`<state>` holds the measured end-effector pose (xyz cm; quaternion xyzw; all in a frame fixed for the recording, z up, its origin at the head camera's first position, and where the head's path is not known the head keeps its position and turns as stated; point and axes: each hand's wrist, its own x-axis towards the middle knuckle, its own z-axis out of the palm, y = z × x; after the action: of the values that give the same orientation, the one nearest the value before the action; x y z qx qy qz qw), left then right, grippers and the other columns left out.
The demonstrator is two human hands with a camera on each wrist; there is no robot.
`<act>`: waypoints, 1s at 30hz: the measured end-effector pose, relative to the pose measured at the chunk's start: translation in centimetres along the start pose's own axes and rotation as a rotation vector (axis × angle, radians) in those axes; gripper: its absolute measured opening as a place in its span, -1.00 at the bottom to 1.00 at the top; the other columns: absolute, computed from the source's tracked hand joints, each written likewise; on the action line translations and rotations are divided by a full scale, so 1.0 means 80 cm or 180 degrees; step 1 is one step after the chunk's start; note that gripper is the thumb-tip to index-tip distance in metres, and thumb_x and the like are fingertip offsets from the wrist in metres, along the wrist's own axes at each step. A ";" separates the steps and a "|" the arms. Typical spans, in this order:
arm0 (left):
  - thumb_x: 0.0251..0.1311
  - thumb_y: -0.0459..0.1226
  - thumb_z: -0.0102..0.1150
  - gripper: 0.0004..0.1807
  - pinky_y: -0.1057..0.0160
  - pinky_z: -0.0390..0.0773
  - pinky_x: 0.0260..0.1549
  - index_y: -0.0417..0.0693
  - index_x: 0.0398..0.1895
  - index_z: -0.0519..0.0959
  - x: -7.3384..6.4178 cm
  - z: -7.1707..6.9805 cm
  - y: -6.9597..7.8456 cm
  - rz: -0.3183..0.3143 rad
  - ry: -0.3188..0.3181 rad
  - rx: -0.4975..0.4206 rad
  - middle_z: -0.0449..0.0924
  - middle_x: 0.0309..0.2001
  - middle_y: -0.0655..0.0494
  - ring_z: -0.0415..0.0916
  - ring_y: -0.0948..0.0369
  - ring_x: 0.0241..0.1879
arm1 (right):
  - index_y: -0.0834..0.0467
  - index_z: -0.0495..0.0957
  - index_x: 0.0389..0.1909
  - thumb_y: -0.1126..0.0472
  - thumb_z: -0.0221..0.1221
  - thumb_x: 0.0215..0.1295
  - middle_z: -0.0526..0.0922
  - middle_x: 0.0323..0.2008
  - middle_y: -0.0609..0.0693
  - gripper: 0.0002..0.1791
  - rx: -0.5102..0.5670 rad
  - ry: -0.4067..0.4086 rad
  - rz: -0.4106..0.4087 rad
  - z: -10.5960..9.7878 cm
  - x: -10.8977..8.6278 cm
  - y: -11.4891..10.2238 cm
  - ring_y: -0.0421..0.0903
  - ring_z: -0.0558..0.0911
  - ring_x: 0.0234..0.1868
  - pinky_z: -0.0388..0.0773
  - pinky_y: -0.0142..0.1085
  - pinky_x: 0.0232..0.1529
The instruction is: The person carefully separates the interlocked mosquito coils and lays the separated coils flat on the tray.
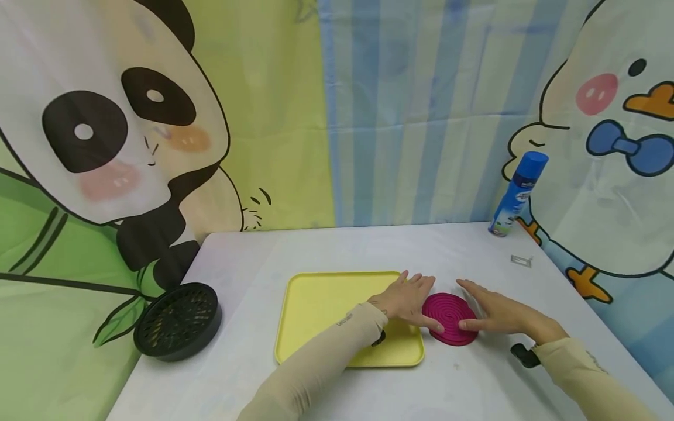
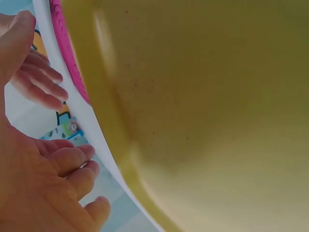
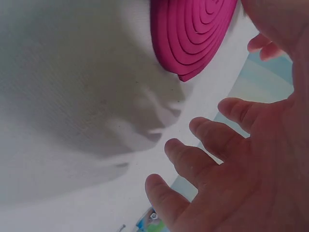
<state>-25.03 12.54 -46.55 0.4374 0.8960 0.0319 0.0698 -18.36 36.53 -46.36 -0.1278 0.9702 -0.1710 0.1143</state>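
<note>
- Left hand (image 1: 408, 299): fingers straight and a little apart, thumb out to the right; nothing gripped. It lies over the right edge of the tray in the head view.
- Right hand (image 1: 499, 310): fingers extended, thumb set well away from them, nothing gripped; palm side turned leftward.
- Magenta coil (image 1: 450, 316): one, flat, spiral-wound, lying on the surface (image 1: 368, 394) between the hands. Right of the left hand and slightly towards the person; directly left of the right hand.
- Axis: round in outline, so no long axis to match; outer end visible at the rim in the right wrist view.
- Nearer hand: no clear difference. Both thumbs overlap the coil's edge in the head view, from opposite sides; whether either touches cannot be told.
- Yellow tray (image 1: 321, 310): just beside the coil, on its left; contact between them uncertain.
- Clearance, as judged: right flank freer, left flank narrowed by the tray's raised rim.
- Spray can (image 1: 513, 196): upright at the far right, well apart.
</note>
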 end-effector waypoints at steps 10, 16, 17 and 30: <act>-0.03 0.57 0.07 0.19 0.12 0.03 0.57 0.04 0.53 0.15 0.007 0.007 0.011 -0.0067 -0.0135 0.0381 0.26 0.51 0.23 0.14 0.21 0.54 | 0.32 0.10 0.51 -0.33 0.40 0.05 0.20 0.47 0.43 0.22 0.0028 -0.0121 0.0027 0.008 -0.003 0.003 0.52 0.17 0.44 0.13 0.54 0.27; -0.05 0.60 0.04 0.23 0.15 0.00 0.57 0.04 0.55 0.14 0.011 0.008 0.017 -0.0126 -0.0244 0.0533 0.24 0.52 0.21 0.13 0.22 0.54 | 0.35 0.12 0.50 -0.34 0.44 -0.03 0.18 0.48 0.42 0.26 -0.0027 -0.0159 0.0003 0.012 -0.005 0.002 0.55 0.12 0.45 0.12 0.53 0.29; -0.06 0.60 0.04 0.24 0.16 0.00 0.58 0.04 0.56 0.13 0.011 0.008 0.018 -0.0143 -0.0272 0.0538 0.22 0.53 0.22 0.12 0.23 0.55 | 0.35 0.13 0.50 -0.34 0.44 -0.04 0.17 0.49 0.42 0.27 -0.0038 -0.0166 0.0000 0.012 -0.006 0.002 0.55 0.11 0.45 0.12 0.53 0.29; -0.09 0.62 0.03 0.28 0.20 -0.06 0.58 0.06 0.59 0.10 0.014 0.010 0.028 -0.0231 -0.0449 0.0651 0.13 0.57 0.21 0.04 0.24 0.58 | 0.33 0.11 0.51 -0.33 0.49 -0.12 0.11 0.52 0.40 0.32 0.0017 -0.0233 -0.0077 0.013 -0.004 0.005 0.53 0.07 0.48 0.09 0.50 0.34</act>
<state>-23.88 14.81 -47.19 0.4107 0.9027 -0.0930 0.0889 -17.89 36.65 -47.37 -0.1454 0.9634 -0.1702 0.1479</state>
